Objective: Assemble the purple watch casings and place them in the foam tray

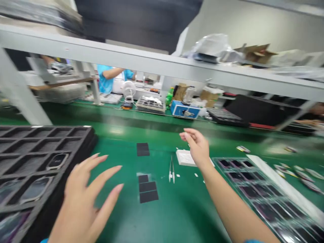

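1. On my feed, the left hand (81,199) hangs over the green surface (172,219), empty, its fingers (106,173) spread wide open and gripping nothing.
2. The right hand (198,146) is also empty, its fingers (188,135) loosely curled rather than closed on anything. It sits over the near edge of a white pad (184,157); I can't tell whether they touch.
3. Just left of that pad, a pair of tweezers (172,170) lies on the surface, with small white scraps (196,174) scattered nearby.
4. Between the hands lie thin black squares (148,190), three grouped together, and another (143,149) farther off.
5. Beside the left hand is a black foam tray (76,141) with compartments holding dark phone-shaped panels (57,161).
6. Right of the right arm, a flat tray of dark panels (260,192) lies on the surface, with a white strip (283,179) along one side.
7. Beyond a grey shelf (152,57), I can see a co-worker's blue sleeve (108,79).
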Demonstrator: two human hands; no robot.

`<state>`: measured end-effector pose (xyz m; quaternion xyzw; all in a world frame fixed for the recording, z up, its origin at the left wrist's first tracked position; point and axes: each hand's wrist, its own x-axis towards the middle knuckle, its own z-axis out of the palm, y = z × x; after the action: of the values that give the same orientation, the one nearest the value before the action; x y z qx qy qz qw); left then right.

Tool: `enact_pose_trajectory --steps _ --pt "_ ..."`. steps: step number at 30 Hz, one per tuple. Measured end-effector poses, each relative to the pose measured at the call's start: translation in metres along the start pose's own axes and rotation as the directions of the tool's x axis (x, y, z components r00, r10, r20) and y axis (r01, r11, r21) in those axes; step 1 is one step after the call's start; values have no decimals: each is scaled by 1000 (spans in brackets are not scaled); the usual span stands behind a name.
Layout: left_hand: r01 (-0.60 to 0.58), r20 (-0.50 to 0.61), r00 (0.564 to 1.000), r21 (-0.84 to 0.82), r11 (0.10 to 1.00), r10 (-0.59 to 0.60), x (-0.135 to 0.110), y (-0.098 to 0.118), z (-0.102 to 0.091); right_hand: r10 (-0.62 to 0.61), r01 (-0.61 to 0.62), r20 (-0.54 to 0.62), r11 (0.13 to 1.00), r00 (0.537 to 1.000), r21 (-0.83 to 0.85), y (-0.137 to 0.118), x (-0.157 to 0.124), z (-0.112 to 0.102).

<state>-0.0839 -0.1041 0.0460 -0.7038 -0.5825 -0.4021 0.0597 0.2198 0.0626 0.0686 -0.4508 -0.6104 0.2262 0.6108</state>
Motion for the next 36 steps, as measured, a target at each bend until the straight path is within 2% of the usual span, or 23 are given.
enact_pose_trajectory --steps 2,4,7,10,14,17,19,21,22,24,26,27,28,29,30,32,34,36 --pt "-134 137 981 -5 991 134 25 21 33 -27 10 -99 986 995 -165 8 34 -24" --pt "-206 306 931 -7 978 199 39 30 70 67 -118 -145 915 987 -385 23 61 -48" --pt "-192 531 829 -19 981 173 42 25 121 247 -297 -164 779 955 -552 53 83 -73" --pt "-163 655 742 -31 986 143 32 12 149 407 -408 -163 642 899 -649 87 88 -78" --pt "-128 677 724 -53 990 130 27 6 150 527 -478 -194 480 828 -735 122 84 -64" --pt "-93 700 703 -81 992 123 30 7 144 553 -462 -169 448 816 -766 133 83 -51" --pt "-74 704 697 -117 990 135 32 7 142 563 -416 -88 488 822 -767 134 85 -42" --pt "-20 696 706 -165 986 131 34 6 140 548 -352 22 567 836 -744 128 85 -32" --pt "28 679 724 -198 980 116 36 6 140 522 -314 77 617 850 -722 123 84 -27" --pt "153 600 797 -312 938 69 40 7 137 434 -225 174 722 884 -654 106 73 -12" --pt "283 498 867 -474 834 -11 45 9 134 322 -133 251 816 913 -562 82 49 5" --pt "350 471 880 -556 754 -62 47 11 132 272 -96 280 853 921 -512 68 33 15" --pt "420 472 875 -628 656 -108 49 13 130 214 -53 321 894 923 -444 53 14 24" --pt "486 499 856 -684 545 -137 50 15 127 87 25 377 959 922 -284 38 -6 32" --pt "543 537 830 -722 428 -147 51 16 125 4 73 428 984 904 -163 23 -26 40" --pt "620 608 784 -755 213 -125 51 19 121 -66 94 507 995 859 -29 -1 -61 53" --pt "664 657 747 -744 75 -107 50 20 117 -65 87 473 996 878 -25 -16 -84 60" --pt "706 701 704 -708 8 -110 49 21 114 -34 59 425 997 904 -45 -21 -96 61"
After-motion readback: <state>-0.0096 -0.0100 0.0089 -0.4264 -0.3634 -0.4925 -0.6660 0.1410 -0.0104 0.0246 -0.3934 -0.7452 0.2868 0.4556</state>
